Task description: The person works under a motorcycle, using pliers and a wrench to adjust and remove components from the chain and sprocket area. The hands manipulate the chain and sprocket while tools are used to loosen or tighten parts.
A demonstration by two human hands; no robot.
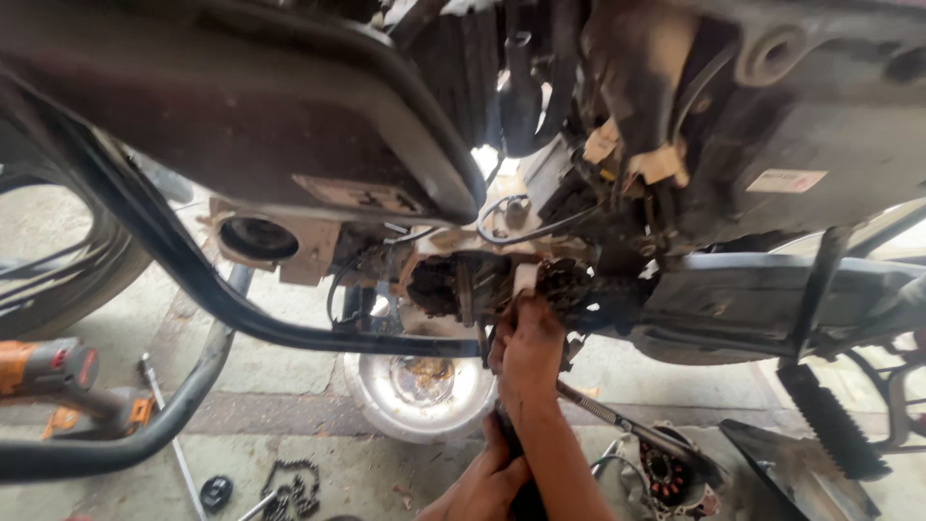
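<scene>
I look low at a motorcycle's opened engine (482, 285), dirty, with gears and a pale part (526, 278) exposed. My right hand (529, 352) reaches up to it, and its fingers are closed around that pale part at the gear cluster. My left hand (485, 482) is lower, near the bottom edge, wrapped around a dark tool handle (509, 439) that runs up beside my right wrist. The tool's tip is hidden behind my right hand.
A round metal bowl (420, 391) with brownish residue sits on the floor under the engine. An orange power drill (48, 367) lies at the left, a loose chain (289, 487) at the bottom, and a ratchet wrench (617, 417) and round engine cover (675, 478) at the right. A black frame tube (193, 280) crosses in front.
</scene>
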